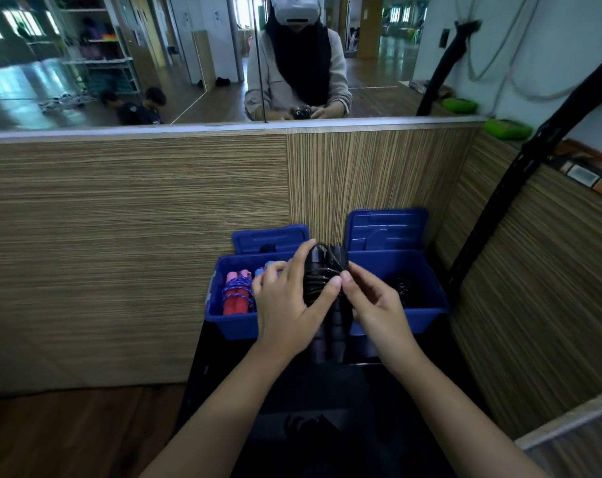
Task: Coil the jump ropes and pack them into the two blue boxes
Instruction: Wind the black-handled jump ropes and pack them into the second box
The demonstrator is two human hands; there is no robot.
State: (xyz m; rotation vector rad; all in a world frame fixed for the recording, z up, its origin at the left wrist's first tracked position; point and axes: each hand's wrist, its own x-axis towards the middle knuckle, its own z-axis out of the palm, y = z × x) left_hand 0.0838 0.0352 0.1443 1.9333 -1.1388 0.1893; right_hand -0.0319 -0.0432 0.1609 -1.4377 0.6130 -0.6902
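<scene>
Left hand [285, 298] wrapped round the black jump rope bundle [323, 291], fingers curled over its far side, thumb pressed across the front coils. Right hand [371, 301] pinching a strand of the black cord at about 3 o'clock of the bundle, thumb and forefinger closed on it, other fingers loosely curled. Bundle held in the air, above the gap between the two blue plastic boxes, near their front rims.

Long axis running roughly 12 to 6 o'clock: coiled cord and handle tops up toward 12, the two black foam handles [330, 336] side by side, butts pointing down toward 6, toward the wearer.

Left blue box [237, 322], at 9 o'clock of the bundle, already holding a red-handled rope wound in purple cord [237, 294] and other coloured handles behind. Right blue box [427, 315], at 3 o'clock, holding a dark coil [401, 288], hard to make out. Both lids raised behind, against the striped wood panel.

Likely risks, judged from here: loose end not tucked, so the wrap springing open once the pinch lets go; thumb easing too soon, coils sliding off the handle tops; bundle lowered lengthwise across a box rim and tipping out. Dark cord on the dark counter [320, 391] below hard to see if dropped.
</scene>
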